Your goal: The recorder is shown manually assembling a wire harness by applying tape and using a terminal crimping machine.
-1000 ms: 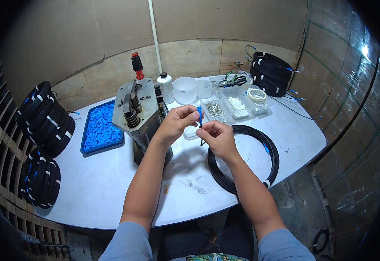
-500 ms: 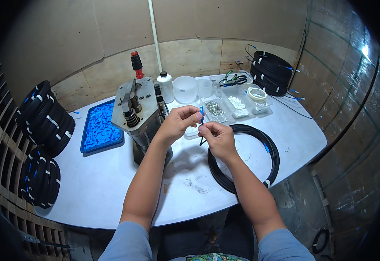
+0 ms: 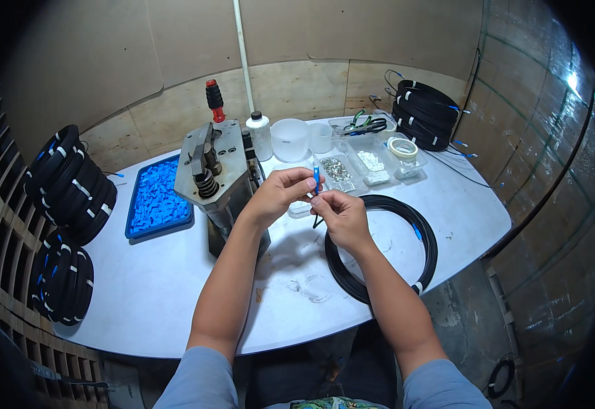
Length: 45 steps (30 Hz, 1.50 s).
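My left hand [image 3: 280, 194] pinches a small blue connector piece [image 3: 316, 178] held upright above the white table [image 3: 175, 286]. Just below it, my right hand [image 3: 342, 217] grips the end of a thin black cable [image 3: 317, 219] that runs up into the blue piece. The cable belongs to a black coil [image 3: 420, 235] lying flat on the table to the right of my hands. A grey metal press tool [image 3: 214, 170] stands just left of my left hand.
A blue tray of small blue parts [image 3: 156, 198] lies at left. Clear plastic boxes of small parts [image 3: 362, 163], a white bottle [image 3: 261, 135] and cups stand behind. Stacks of black cable coils sit at far left [image 3: 72, 184] and back right [image 3: 423, 116].
Both hands have stayed together over the table's middle, shifting only slightly; the blue piece remains upright between my fingers.
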Motion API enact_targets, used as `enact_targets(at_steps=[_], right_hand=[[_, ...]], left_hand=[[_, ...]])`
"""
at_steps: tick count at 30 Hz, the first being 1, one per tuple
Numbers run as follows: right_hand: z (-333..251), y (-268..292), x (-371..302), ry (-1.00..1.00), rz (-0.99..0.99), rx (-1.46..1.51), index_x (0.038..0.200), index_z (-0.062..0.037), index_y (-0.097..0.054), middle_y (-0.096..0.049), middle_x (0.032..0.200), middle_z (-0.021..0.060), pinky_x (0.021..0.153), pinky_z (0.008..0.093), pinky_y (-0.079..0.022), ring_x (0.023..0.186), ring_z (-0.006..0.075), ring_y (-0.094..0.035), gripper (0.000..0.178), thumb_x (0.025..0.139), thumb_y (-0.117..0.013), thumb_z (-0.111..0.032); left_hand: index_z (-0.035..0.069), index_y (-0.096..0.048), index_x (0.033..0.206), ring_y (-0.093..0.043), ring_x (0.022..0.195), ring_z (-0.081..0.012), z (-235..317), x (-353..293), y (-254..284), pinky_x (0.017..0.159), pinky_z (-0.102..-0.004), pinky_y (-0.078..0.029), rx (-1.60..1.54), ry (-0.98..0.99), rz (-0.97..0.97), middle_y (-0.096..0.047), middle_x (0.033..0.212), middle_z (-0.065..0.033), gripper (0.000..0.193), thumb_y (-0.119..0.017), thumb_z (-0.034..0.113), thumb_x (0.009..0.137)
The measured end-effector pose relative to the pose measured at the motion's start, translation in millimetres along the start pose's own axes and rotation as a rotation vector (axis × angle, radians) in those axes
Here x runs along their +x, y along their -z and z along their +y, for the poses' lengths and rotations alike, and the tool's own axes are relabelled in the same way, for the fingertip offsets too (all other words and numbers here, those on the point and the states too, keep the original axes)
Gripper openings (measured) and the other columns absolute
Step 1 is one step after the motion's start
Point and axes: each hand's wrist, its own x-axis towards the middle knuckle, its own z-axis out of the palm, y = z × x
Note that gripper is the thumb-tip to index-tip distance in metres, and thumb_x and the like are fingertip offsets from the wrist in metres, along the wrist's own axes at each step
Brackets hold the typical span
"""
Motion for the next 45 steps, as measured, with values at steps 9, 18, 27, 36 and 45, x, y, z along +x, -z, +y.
enact_targets(at_steps=[9, 18, 27, 36, 45], right_hand=[[0.9, -0.1, 0.6, -0.022, -0.015, 0.030, 0.098, 0.0007, -0.072, -0.071, 0.079, 0.0036, 0.064, 0.0227, -0.048, 0.071, 0.0059, -0.062, 0.019, 0.097, -0.068, -0.018], [4.0, 0.0, 1.3, -0.012, -0.024, 0.051, 0.096, 0.0006, -0.072, -0.071, 0.079, 0.0032, 0.063, 0.0223, -0.047, 0.070, 0.0054, -0.061, 0.019, 0.097, -0.068, -0.018], [4.6, 1.1, 1.1, -0.019, -0.039, 0.039, 0.096, 0.0008, -0.071, -0.071, 0.079, 0.0031, 0.064, 0.0227, -0.047, 0.071, 0.0057, -0.061, 0.019, 0.097, -0.067, -0.018], [2.5, 0.1, 1.0, -0.030, -0.029, 0.043, 0.097, 0.0010, -0.071, -0.071, 0.079, 0.0030, 0.063, 0.0224, -0.047, 0.071, 0.0055, -0.060, 0.019, 0.097, -0.067, -0.018], [3.9, -0.2, 1.6, -0.017, -0.032, 0.057, 0.097, 0.0013, -0.071, -0.071, 0.079, 0.0034, 0.063, 0.0226, -0.047, 0.070, 0.0058, -0.061, 0.019, 0.097, -0.067, -0.017]], left_hand=[[0.002, -0.067, 0.113, -0.064, 0.096, -0.0132, -0.4, 0.9, 6.0, 0.086, -0.0310, -0.053, 0.027, 0.020, -0.003, -0.069, 0.106, -0.0043, 0.021, -0.065, 0.016, 0.098], [0.000, -0.066, 0.115, -0.064, 0.097, -0.0135, -2.5, 1.1, 8.4, 0.087, -0.0320, -0.053, 0.033, 0.047, -0.045, -0.068, 0.107, -0.0056, 0.024, -0.065, 0.017, 0.098], [-0.002, -0.066, 0.116, -0.065, 0.096, -0.0139, 0.7, -0.1, 5.6, 0.087, -0.0324, -0.053, -0.001, 0.056, -0.058, -0.069, 0.105, -0.0063, 0.026, -0.065, 0.016, 0.097], [-0.001, -0.067, 0.115, -0.065, 0.094, -0.0134, -0.8, 0.7, 9.0, 0.085, -0.0323, -0.053, 0.032, 0.033, -0.022, -0.069, 0.103, -0.0052, 0.024, -0.065, 0.016, 0.097], [0.005, -0.071, 0.113, -0.062, 0.090, -0.0099, -0.2, -0.3, 6.2, 0.083, -0.0284, -0.049, 0.087, 0.018, -0.025, -0.070, 0.096, -0.0006, 0.027, -0.067, 0.026, 0.096]])
